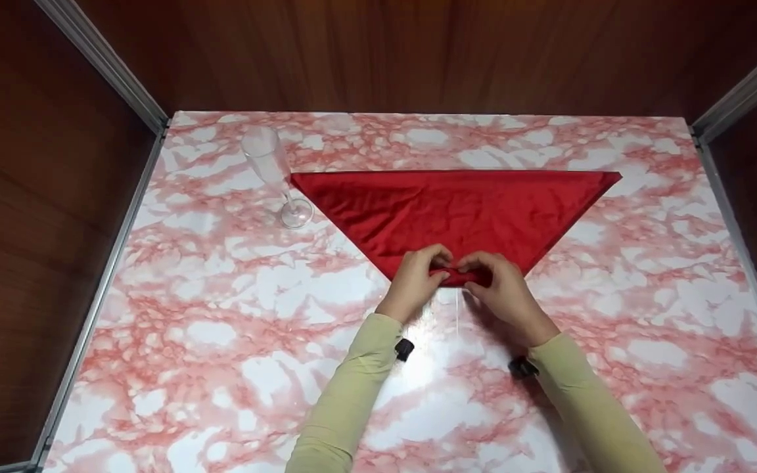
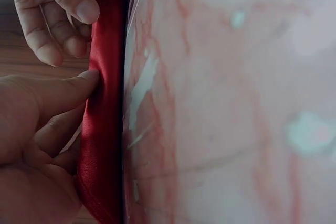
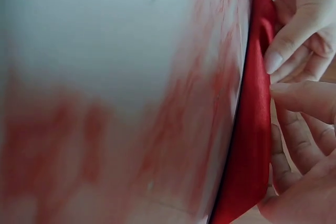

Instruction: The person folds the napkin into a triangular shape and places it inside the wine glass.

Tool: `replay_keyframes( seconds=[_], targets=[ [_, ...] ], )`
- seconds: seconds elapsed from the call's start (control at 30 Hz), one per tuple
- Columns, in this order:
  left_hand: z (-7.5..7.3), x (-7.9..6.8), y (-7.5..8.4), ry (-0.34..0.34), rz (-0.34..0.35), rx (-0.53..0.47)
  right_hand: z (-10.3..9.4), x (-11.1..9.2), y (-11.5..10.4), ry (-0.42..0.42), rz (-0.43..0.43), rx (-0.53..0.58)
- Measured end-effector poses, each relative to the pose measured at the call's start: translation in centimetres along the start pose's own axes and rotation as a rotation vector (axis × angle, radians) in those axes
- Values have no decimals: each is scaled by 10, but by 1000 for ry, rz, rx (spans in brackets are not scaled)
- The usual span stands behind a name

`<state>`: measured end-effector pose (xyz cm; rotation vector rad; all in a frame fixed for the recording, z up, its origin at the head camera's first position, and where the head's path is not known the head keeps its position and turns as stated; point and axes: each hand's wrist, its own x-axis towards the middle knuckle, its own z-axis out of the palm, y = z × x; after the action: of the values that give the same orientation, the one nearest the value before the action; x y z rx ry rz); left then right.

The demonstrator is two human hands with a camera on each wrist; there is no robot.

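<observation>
A red satin cloth (image 1: pixel 457 207) lies on the table, wide along its far edge and narrowing toward me to a short near edge that is folded over. My left hand (image 1: pixel 412 279) pinches this near fold, thumb on the front and fingers curled over the back. Close beside it, my right hand (image 1: pixel 502 289) holds the same fold between thumb and fingers. In the left wrist view the fold of cloth (image 2: pixel 102 124) stands as a smooth narrow band against the thumbs. The right wrist view shows the band (image 3: pixel 251 129) too; fingers partly hide its back.
A clear champagne flute (image 1: pixel 290 203) stands just left of the cloth's far left corner. The table (image 1: pixel 221 368) has a red and white marbled top. Brown wood-look panels (image 1: pixel 385 56) wall it at the back and both sides, with metal strips at the corners.
</observation>
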<state>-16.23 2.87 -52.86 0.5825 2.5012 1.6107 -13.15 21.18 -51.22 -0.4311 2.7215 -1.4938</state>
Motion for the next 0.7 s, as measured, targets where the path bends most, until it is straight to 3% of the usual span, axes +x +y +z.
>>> replay_keyframes(
  seconds=[0.43,0.7],
  targets=[
    [-1,1,2,24,46,-23,1,4,2,-54,38,-35],
    [-4,0,2,-41,38,-113,-2,8,4,-92,66,25]
  ],
)
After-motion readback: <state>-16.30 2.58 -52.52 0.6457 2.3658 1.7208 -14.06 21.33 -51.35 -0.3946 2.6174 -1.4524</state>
